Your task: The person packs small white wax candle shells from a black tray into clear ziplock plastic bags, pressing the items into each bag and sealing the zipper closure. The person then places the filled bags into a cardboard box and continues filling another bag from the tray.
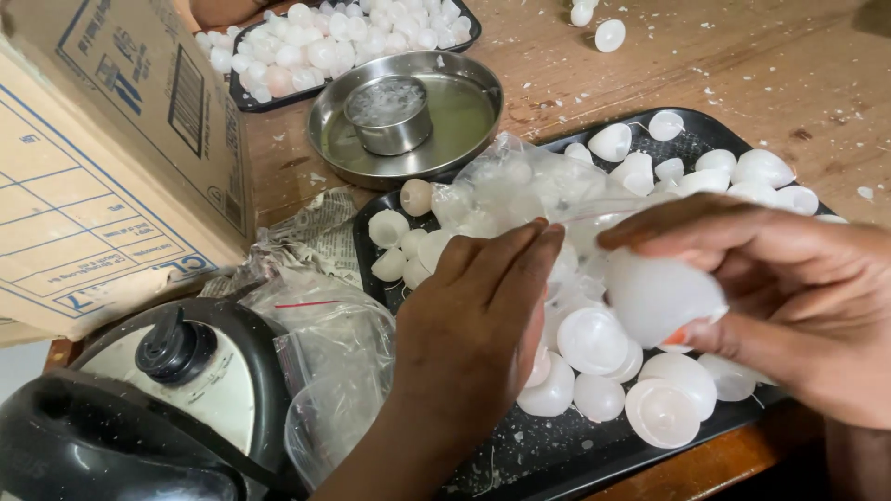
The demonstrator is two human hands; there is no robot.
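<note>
**Wooden surface, white half-shells on a black tray**

Wood, crumb-strewn, carries everything we see. Our right hand (789, 306) has its grip closed around a white egg-shaped shell (659, 297), held just above the black tray (557, 455). Our left hand (483, 325) hovers beside it, fingers straight and together, holding nothing, over a clear plastic bag (520, 186) lying on the tray among loose white half-shells (664, 413). We judge the shell is being handled or sorted; what comes next calls for a gentle grip. Beyond stand a steel dish (464, 121) with a small tin (388, 113), a second tray of shells (325, 37), a cardboard box (102, 158) and a cooker lid (176, 371).
</note>
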